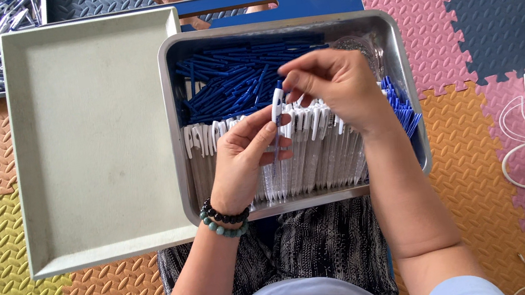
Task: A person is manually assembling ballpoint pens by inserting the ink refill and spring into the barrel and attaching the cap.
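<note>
An empty beige tray lies left of the steel tray. Above it, the left hand pinches the white pen and the right hand grips its blue tip. A slip could drop it among the stacked barrels.

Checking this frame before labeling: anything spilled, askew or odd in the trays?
One thing: a bunch of blue pen parts hangs over the right rim of the metal tray instead of lying inside. The white barrels sit in a neat row. The left hand and right hand hold one pen between them.
</note>
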